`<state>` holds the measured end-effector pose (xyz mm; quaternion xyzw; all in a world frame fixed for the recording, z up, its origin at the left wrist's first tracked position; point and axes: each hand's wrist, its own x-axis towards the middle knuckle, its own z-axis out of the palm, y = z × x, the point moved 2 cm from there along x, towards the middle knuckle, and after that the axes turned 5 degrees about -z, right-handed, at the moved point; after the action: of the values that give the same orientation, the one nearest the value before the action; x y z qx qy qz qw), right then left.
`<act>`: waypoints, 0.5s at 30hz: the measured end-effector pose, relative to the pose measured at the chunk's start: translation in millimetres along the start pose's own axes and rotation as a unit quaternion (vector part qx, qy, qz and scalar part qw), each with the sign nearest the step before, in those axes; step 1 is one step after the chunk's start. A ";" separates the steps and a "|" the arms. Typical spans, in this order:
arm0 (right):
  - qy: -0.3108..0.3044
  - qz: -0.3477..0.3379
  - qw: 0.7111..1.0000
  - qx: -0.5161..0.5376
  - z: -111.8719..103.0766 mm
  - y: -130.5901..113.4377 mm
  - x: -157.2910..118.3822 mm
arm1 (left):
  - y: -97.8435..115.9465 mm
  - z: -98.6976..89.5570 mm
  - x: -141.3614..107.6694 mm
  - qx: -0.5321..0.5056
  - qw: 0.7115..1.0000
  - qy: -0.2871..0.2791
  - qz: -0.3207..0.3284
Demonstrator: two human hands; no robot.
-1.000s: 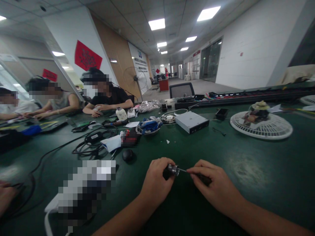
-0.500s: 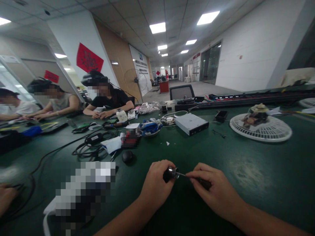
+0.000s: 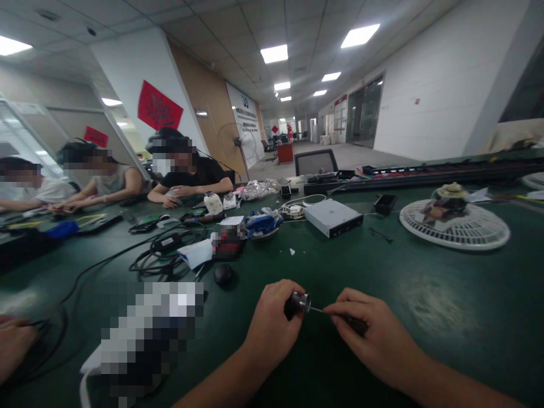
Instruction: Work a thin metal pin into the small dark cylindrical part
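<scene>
My left hand [image 3: 271, 320] is closed round a small dark cylinder with a shiny metal rim [image 3: 302, 302], its rimmed end pointing right. Most of the cylinder's body is hidden in my fingers. Pinched in my right hand [image 3: 378, 328] is a thin-shafted screwdriver [image 3: 355, 323] with a dark handle. Its slim metal shaft points left, and the tip is at the lower edge of the rim; whether it touches, I cannot tell. Both hands are just above the green table [image 3: 340, 266].
A black mouse [image 3: 223, 275] and a blurred white-and-black object [image 3: 148, 334] lie left, near another person's hand [image 3: 15, 343]. Beyond are cables [image 3: 159, 252], a grey disc drive [image 3: 334, 217] and a white fan grille [image 3: 454, 226]. Several people sit at the far left.
The cylinder has turned so its rim shows more. The screwdriver tip has shifted from inside the rim's opening to its lower edge. The whole view has moved slightly.
</scene>
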<state>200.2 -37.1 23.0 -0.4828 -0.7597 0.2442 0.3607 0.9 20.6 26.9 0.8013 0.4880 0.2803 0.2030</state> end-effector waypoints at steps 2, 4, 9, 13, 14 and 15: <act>0.014 0.015 1.000 -0.003 0.3 2.1 0.6 | 0.2 0.2 -0.3 -0.006 1.000 -0.002 0.000; 0.018 0.030 0.999 -0.019 0.9 2.9 1.2 | 0.6 0.1 -0.7 -0.011 1.000 -0.003 0.000; -0.018 0.010 1.000 -0.024 1.0 -2.5 0.1 | -0.2 -0.6 -2.4 -0.011 1.000 0.014 0.007; -0.007 0.002 1.000 0.007 -1.7 -3.4 -0.9 | -1.7 0.3 -2.8 -0.017 1.000 0.006 0.014; 0.003 0.006 1.000 0.006 -2.1 -2.7 -0.9 | -1.6 0.4 -2.7 -0.019 1.000 0.003 0.015; 0.012 0.012 1.000 0.000 -2.2 -1.8 -0.8 | -1.3 0.3 -2.5 -0.020 1.000 0.000 0.016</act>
<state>201.1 -38.5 25.5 -0.4951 -0.7492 0.2425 0.3670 -0.7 18.9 25.3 0.8046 0.4692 0.2938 0.2146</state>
